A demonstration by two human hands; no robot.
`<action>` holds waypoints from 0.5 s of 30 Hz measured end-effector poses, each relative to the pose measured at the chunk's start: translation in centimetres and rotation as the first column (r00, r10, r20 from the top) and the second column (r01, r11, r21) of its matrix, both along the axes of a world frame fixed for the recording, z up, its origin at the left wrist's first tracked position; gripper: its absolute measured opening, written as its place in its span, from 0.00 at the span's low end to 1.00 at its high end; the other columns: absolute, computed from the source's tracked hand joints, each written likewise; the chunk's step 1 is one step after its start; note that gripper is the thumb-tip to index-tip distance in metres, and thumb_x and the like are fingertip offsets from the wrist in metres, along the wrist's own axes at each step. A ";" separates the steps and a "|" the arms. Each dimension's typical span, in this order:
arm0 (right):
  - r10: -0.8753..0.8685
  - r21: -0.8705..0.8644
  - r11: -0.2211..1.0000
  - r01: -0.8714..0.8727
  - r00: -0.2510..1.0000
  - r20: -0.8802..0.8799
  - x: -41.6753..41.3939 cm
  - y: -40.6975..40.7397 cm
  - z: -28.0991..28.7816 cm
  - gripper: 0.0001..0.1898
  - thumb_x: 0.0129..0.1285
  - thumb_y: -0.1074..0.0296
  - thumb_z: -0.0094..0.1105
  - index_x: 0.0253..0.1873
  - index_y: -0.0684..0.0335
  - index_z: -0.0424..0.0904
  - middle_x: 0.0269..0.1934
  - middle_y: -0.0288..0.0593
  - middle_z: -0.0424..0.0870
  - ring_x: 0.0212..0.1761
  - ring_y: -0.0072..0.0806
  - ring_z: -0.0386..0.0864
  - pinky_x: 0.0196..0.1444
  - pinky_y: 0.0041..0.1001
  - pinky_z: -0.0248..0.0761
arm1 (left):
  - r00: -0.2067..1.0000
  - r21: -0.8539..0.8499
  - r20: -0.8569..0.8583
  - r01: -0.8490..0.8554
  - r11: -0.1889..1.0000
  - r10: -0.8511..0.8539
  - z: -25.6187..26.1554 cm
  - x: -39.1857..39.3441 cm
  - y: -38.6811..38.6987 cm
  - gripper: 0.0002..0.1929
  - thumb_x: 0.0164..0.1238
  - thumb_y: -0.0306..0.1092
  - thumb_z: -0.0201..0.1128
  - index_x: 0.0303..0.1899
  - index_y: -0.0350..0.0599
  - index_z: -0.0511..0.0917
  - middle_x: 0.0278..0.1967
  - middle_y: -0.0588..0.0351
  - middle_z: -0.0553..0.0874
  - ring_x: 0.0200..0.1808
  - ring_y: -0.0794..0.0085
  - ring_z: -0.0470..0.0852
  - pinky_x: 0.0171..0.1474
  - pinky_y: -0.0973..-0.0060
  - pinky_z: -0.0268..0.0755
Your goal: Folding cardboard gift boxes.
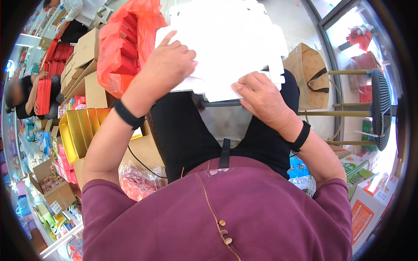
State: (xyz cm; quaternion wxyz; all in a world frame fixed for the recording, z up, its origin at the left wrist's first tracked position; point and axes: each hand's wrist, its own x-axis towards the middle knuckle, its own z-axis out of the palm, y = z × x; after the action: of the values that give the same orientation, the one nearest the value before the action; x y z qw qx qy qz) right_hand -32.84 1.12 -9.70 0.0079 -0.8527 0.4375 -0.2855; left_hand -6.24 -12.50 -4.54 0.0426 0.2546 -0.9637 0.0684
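Note:
A stack of white cut cardboard sheets (225,49), so bright that its details wash out, lies in front of my knees. My left hand (171,62) is over the left side of the stack, index finger stretched out, the other fingers bent. My right hand (259,94) is at the near right edge, thumb and fingers close together on a flap; whether they pinch it is unclear. Just left of the stack, a red plastic bag (106,65) holds several red boxes (127,45).
Gold open boxes (78,130) and brown cartons (78,62) stand at left. Two people sit farther left, one with a red box (44,94). A paper bag (307,78) and a striped-seat stool (381,109) are at right, with printed cartons (369,208) below.

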 end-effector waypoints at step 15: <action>-0.033 0.151 0.988 0.012 0.990 0.139 -1.8 -2.0 1.1 0.15 0.61 0.72 0.73 0.52 0.61 0.83 0.44 0.45 0.82 0.48 0.43 0.81 0.53 0.40 0.75 | 0.947 0.333 -0.317 0.068 0.940 0.044 -3.1 -0.7 3.8 0.14 0.69 0.30 0.73 0.53 0.42 0.83 0.45 0.49 0.84 0.51 0.53 0.84 0.54 0.60 0.76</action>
State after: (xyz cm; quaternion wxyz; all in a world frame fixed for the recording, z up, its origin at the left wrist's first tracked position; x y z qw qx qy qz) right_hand -34.65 -0.89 -8.61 0.0997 -0.8225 0.4656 -0.3112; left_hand -6.91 -8.67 -7.60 0.1542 0.2597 -0.9427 -0.1415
